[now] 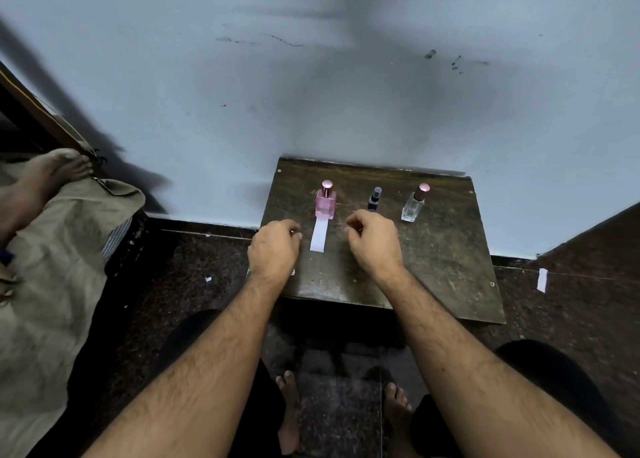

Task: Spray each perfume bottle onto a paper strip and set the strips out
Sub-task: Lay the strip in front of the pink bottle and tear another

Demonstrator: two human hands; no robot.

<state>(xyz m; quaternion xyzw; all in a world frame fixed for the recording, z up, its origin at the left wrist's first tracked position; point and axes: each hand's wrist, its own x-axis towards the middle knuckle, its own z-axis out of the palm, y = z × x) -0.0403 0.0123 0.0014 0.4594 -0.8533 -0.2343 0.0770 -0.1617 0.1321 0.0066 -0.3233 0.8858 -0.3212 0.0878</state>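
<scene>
Head view shows a pink bottle [325, 204] on a wooden stool [446, 242], with a paper strip [319, 234] lying just before it. Left hand [274, 249] and right hand [375, 241] flank the strip, fingers curled, holding nothing visible. A small dark bottle [374, 199] and a clear bottle [414, 203] stand to the pink one's right.

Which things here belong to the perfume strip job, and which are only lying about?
Belong to the job: pink bottle, small dark bottle, clear bottle, paper strip in front of the pink bottle, wooden table.

Lying about: paper scrap on the floor, beige cloth.
</scene>
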